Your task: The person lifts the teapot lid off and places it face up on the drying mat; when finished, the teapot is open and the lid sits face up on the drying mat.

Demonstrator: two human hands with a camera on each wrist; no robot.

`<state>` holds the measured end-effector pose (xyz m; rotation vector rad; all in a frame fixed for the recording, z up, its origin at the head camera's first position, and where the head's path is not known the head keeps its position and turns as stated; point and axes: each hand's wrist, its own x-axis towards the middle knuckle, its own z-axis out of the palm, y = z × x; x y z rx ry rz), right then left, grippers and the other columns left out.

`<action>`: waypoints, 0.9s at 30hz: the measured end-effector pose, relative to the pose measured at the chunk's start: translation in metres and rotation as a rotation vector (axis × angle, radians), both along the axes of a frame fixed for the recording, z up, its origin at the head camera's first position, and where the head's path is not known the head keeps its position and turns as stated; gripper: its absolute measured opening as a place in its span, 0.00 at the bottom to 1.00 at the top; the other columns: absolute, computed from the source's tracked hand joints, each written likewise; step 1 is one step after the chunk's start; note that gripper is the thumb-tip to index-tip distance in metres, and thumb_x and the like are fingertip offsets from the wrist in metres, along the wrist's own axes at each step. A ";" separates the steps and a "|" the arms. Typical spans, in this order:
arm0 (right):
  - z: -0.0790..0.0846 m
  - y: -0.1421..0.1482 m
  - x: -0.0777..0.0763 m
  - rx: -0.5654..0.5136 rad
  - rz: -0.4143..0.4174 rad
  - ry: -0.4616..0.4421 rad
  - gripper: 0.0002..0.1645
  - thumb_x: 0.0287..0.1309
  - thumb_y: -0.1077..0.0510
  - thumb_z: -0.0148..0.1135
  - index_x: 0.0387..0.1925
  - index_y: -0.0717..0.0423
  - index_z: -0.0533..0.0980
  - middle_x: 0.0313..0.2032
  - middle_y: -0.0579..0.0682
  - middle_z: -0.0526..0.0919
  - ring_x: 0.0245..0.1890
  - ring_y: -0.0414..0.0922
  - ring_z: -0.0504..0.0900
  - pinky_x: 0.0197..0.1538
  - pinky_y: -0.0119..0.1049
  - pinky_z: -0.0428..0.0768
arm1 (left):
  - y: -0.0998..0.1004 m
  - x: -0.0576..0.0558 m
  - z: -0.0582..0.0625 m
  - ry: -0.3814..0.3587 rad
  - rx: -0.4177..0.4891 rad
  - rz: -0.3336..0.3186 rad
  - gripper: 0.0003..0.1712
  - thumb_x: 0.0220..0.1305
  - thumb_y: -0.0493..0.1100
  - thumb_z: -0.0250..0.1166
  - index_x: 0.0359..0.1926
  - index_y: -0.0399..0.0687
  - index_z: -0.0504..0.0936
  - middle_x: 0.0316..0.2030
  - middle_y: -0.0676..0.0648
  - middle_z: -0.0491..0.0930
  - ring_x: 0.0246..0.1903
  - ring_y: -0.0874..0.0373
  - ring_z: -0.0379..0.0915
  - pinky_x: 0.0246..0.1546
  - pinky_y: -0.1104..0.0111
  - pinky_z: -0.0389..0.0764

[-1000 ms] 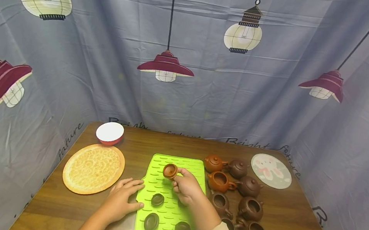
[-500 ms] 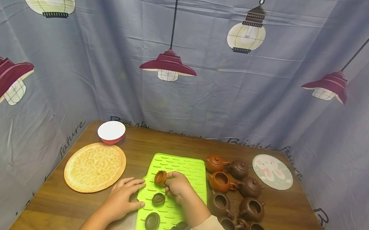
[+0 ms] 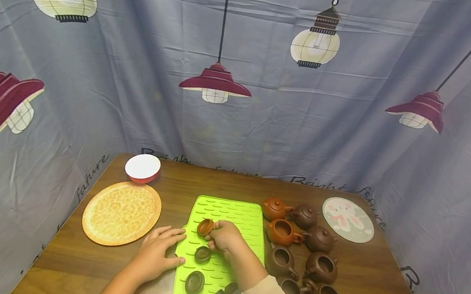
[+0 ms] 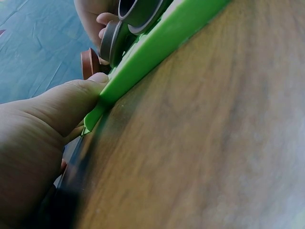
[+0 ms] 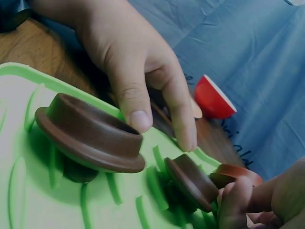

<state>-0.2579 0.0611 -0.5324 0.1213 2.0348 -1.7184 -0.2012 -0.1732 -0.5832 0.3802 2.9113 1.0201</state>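
- I am tracking the orange lid (image 3: pixel 205 228) at the left side of the green mat (image 3: pixel 231 211); it is sitting tilted, hollow side showing. From these views I am unable to confirm contact with the mat.
- The right hand (image 3: pixel 225 237) is holding the orange lid, its fingers clamping the lid's right edge.
- The left hand (image 3: pixel 156 253) is resting at the green mat's left edge, fingers apart; I am judging this useful against slipping.
- For good handling, I am recommending a light pinch, hollow side up, clearance from the nearest dark lid (image 3: pixel 202 254), and release only after steady contact.
- The wooden surface (image 3: pixel 365 278) is also carrying a red bowl (image 3: pixel 140 180) and a pizza-like disc (image 3: pixel 121 214) on the left, with teapots (image 3: pixel 320 238) and a rabbit-patterned disc (image 3: pixel 348 220) on the right.
- A grey-blue curtain (image 3: pixel 201 137), printed with hanging lamps, is enclosing the far side and both flanks.
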 end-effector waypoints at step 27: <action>0.027 0.052 0.000 0.076 0.002 0.149 0.21 0.73 0.60 0.62 0.62 0.63 0.73 0.45 0.62 0.81 0.28 0.44 0.78 0.34 0.36 0.85 | 0.001 0.000 0.001 -0.011 -0.006 0.007 0.40 0.59 0.65 0.76 0.69 0.59 0.79 0.73 0.63 0.71 0.79 0.47 0.52 0.75 0.32 0.49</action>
